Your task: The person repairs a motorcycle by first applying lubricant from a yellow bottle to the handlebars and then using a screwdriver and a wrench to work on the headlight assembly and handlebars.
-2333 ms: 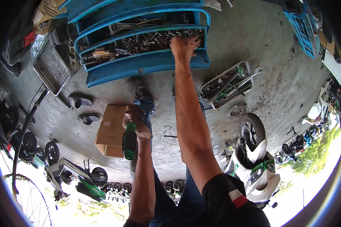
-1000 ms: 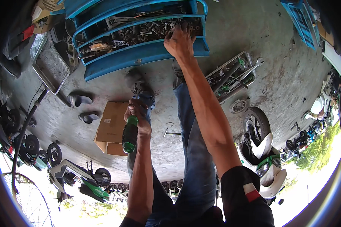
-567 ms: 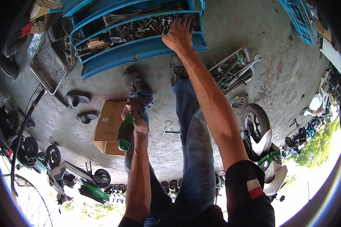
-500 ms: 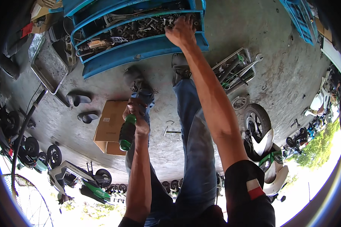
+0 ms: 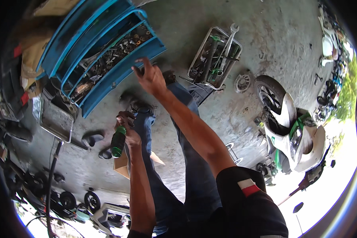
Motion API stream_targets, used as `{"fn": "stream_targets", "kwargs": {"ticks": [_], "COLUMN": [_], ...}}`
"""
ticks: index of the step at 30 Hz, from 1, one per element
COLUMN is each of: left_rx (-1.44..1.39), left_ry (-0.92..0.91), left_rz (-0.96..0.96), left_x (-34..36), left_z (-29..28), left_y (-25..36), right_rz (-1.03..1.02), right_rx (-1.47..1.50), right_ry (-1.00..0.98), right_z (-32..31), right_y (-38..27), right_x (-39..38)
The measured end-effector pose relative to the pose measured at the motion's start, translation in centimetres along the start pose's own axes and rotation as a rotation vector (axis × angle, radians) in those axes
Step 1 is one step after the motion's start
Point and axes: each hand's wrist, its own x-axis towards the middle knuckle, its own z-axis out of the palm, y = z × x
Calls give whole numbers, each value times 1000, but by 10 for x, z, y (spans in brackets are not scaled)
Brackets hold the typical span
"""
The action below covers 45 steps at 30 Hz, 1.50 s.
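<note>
Green-handled tool is sitting left of centre in the head view, its black-banded grip angling down and its far end being hidden by the left hand. Those fingers are wrapping firmly around it. Because the hand is hanging in front of the left trouser leg, a careless swing could be jabbing the shin, and a slackening grip could be dropping the tool onto the floor.

Near the upper middle, the right hand is reaching beside the lower edge of the blue toolbox; its fingers are spreading, thumb apart, with nothing showing between them. Whether they are touching the metal is impossible to tell. Knuckles could be scraping that edge, or a bump could be spilling loose bolts. Right of the hand, a wrench is jutting past its tray, so a passing foot could be catching it.
</note>
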Motion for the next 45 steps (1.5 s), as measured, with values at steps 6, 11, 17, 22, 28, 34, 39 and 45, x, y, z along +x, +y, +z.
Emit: {"fn": "stream_targets", "kwargs": {"ticks": [6,11,17,22,28,34,39,45], "left_rx": [117,391,841,868,1148,1491,1635,1741], "left_ry": [-342,-651,-603,-733,-1209,-1615,-1956,-2300], "left_rz": [248,250,353,398,785,1033,1499,1654], "left_x": [-27,-74,-117,-120,-292,-518,-673,-842], "left_z": [9,-16,-63,-72,-3,52,99,172], "left_y": [65,100,82,80,131,91,24,-14], "right_rz": [387,446,892,814,463,399,519,684], "right_rx": [41,-96,282,657,1532,1011,1356,1298], "right_ry": [215,504,735,767,663,556,824,914], "right_z": [-103,-148,-199,-200,-259,-290,-270,-302], "right_y": [17,76,58,31,-1,45,94,126], "right_x": [-154,-341,-506,-533,-592,-778,-928,-1032]}}
